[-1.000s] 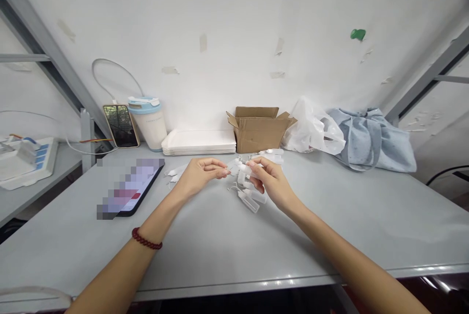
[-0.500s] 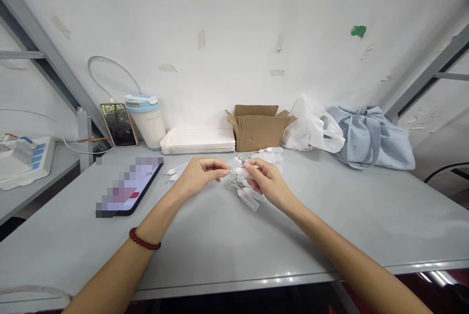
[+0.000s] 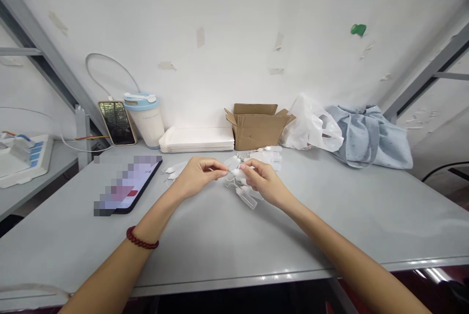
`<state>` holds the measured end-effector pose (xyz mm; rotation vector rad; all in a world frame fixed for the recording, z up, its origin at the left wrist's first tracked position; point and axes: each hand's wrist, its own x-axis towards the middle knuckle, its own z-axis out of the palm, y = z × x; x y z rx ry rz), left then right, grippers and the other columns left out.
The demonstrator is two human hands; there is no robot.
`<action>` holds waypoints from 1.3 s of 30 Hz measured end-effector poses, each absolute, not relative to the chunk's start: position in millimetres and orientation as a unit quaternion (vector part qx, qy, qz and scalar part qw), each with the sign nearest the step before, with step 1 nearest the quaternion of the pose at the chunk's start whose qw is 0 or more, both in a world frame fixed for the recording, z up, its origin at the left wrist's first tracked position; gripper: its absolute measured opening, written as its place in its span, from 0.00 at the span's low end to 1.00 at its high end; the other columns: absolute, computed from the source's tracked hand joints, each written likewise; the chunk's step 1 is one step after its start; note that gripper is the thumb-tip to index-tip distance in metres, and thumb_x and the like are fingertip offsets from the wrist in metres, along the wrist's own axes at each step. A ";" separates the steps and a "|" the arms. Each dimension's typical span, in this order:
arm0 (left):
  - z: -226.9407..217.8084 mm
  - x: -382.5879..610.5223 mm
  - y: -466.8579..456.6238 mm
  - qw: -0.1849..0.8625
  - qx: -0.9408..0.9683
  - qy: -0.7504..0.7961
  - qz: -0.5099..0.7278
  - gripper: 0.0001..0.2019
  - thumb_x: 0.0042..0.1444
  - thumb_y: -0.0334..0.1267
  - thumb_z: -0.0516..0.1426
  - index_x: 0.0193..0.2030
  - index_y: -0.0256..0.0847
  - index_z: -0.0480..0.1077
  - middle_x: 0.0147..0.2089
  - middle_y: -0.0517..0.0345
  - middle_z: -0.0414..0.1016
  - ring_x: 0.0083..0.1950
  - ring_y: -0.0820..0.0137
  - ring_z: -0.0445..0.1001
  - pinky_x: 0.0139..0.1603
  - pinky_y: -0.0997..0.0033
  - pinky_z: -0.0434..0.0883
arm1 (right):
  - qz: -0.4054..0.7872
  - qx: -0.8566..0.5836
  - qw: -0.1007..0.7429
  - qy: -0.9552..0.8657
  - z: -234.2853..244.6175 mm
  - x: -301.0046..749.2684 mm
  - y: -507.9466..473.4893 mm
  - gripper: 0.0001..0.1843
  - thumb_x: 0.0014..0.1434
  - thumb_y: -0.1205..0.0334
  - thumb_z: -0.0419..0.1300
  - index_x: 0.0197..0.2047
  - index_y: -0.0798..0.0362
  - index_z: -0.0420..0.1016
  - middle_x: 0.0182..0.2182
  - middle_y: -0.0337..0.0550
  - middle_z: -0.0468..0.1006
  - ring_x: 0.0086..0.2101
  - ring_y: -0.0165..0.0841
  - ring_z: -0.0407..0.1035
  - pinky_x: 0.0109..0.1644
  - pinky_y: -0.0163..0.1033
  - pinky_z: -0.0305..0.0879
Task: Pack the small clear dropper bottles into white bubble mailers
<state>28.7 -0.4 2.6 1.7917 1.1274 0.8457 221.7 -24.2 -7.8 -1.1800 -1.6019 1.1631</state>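
Note:
Between the thumb and fingers of my right hand (image 3: 266, 182) is a small white squeeze bottle (image 3: 239, 173), its narrow end pointing left. My left hand (image 3: 201, 177) is pinched closed at that end; whatever its fingertips grip is too small to make out. Just below my right hand a clear little bottle (image 3: 247, 198) with a white cap lies on the grey table (image 3: 205, 245). More such bottles (image 3: 271, 158) are heaped behind my right hand, partly hidden by it. A few others (image 3: 175, 169) lie left of my left hand.
A phone (image 3: 141, 184) lies at the left. Along the wall stand a propped phone (image 3: 117, 123), a tumbler (image 3: 146, 121), a stack of white envelopes or packets (image 3: 198, 139), an open cardboard box (image 3: 259, 131), a white plastic bag (image 3: 308, 126) and a blue cloth bag (image 3: 388, 138).
The whole view has shifted slightly. Both hands keep their places at the bottle, and my right fingers now cover a little more of it.

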 end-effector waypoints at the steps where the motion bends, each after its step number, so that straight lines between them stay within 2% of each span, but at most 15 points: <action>1: 3.4 29.6 -2.0 0.415 0.718 0.450 0.331 0.07 0.48 0.39 0.59 0.31 0.39 0.77 0.34 0.56 0.78 0.35 0.68 0.73 0.38 0.71 0.69 | 0.450 -0.467 0.399 -0.648 -7.3 223.0 -23.6 0.16 0.57 0.49 0.52 0.29 0.53 0.64 0.18 0.30 0.54 0.19 0.23 0.50 0.22 0.30 0.49; 8: 4.5 39.2 -13.7 0.369 0.763 0.433 0.306 0.07 0.49 0.33 0.56 0.28 0.40 0.76 0.32 0.59 0.78 0.35 0.69 0.74 0.37 0.73 0.68 | 0.406 -0.481 0.348 -0.694 -6.6 228.5 -22.0 0.15 0.58 0.51 0.51 0.27 0.53 0.62 0.17 0.31 0.59 0.19 0.23 0.51 0.22 0.29 0.47; 17: -0.1 39.6 -13.7 0.278 0.812 0.393 0.330 0.09 0.51 0.29 0.54 0.27 0.39 0.76 0.30 0.58 0.77 0.32 0.71 0.72 0.34 0.74 0.66 | 0.446 -0.458 0.360 -0.680 -12.8 224.0 -23.3 0.15 0.58 0.49 0.51 0.29 0.53 0.61 0.17 0.29 0.54 0.18 0.23 0.51 0.20 0.29 0.47; 22: 0.1 41.2 -14.2 0.270 0.812 0.391 0.340 0.09 0.51 0.30 0.54 0.28 0.40 0.75 0.31 0.58 0.77 0.33 0.70 0.73 0.34 0.74 0.66 | 0.467 -0.451 0.366 -0.667 -15.3 224.6 -22.9 0.15 0.58 0.49 0.52 0.30 0.52 0.62 0.18 0.30 0.55 0.19 0.23 0.50 0.21 0.29 0.47; 26: 0.9 41.1 -12.6 0.301 0.800 0.407 0.321 0.08 0.51 0.33 0.54 0.29 0.41 0.76 0.33 0.57 0.78 0.34 0.69 0.73 0.36 0.72 0.67 | 0.476 -0.449 0.364 -0.663 -13.6 225.4 -22.4 0.15 0.57 0.48 0.53 0.30 0.52 0.62 0.18 0.29 0.54 0.19 0.23 0.49 0.21 0.29 0.47; 32: 4.2 31.7 -5.5 0.328 0.774 0.454 0.295 0.11 0.49 0.40 0.58 0.40 0.41 0.74 0.37 0.58 0.78 0.38 0.67 0.73 0.39 0.70 0.68 | 0.524 -0.431 0.396 -0.618 -4.6 227.7 -19.7 0.17 0.56 0.47 0.55 0.28 0.52 0.59 0.19 0.28 0.49 0.19 0.21 0.45 0.22 0.30 0.44; 36: 8.9 29.5 -7.1 0.328 0.779 0.448 0.291 0.12 0.53 0.45 0.55 0.38 0.42 0.74 0.40 0.58 0.77 0.41 0.66 0.72 0.40 0.71 0.66 | 0.536 -0.433 0.417 -0.592 -2.1 228.8 -18.5 0.18 0.55 0.48 0.56 0.27 0.52 0.58 0.20 0.28 0.47 0.19 0.21 0.43 0.21 0.30 0.40; 39: 9.9 32.9 -10.4 0.335 0.779 0.436 0.300 0.11 0.55 0.43 0.53 0.35 0.41 0.74 0.38 0.58 0.77 0.40 0.67 0.71 0.39 0.71 0.65 | 0.549 -0.430 0.410 -0.587 -2.4 227.1 -20.1 0.18 0.55 0.48 0.56 0.27 0.52 0.57 0.19 0.28 0.47 0.18 0.21 0.43 0.21 0.30 0.39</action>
